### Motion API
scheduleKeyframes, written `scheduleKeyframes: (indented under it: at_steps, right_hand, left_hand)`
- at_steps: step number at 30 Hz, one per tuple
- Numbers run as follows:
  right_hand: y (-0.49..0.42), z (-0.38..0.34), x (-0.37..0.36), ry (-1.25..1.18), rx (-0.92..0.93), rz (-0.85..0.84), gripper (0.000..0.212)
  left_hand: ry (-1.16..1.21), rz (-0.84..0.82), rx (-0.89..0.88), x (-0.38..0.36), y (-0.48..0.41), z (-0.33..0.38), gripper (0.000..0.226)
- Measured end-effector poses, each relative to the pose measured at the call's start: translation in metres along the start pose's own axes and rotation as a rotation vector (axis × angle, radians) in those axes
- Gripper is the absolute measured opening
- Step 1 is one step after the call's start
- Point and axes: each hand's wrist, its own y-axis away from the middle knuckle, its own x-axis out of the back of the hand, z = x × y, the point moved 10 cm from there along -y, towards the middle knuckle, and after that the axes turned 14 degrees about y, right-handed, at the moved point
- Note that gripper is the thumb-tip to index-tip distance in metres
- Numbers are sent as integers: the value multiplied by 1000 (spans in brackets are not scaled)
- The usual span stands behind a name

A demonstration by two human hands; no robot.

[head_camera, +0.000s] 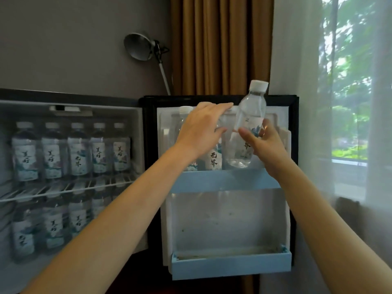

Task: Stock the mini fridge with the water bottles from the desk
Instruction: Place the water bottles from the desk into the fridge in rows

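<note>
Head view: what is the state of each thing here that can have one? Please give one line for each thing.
fridge door: open.
held bottle: capped, tilted, its base just above the upper door shelf.
right hand: grips the held bottle.
door-shelf bottles: upright.
left hand: fingers straight, over the door-shelf bottles; contact cannot be told.
wire-shelf bottles: upright, capped, in a row.

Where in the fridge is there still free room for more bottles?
The lower door shelf is bare. The upper door shelf has room at its right end, below the bottle in the right hand. Both inner racks are crowded.
</note>
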Motion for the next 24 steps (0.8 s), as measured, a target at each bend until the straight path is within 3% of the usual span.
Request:
scheduleKeyframes:
  at_steps: [12,24]
  right_hand:
    - [-1,27,-20,216,-71,-89,45]
    - [3,21,-17,521,-12,16,55]
  left_hand:
    - [-190,-77,54,-14,-1,-25,61]
    - [-194,-67,39,-16,5,-25,64]
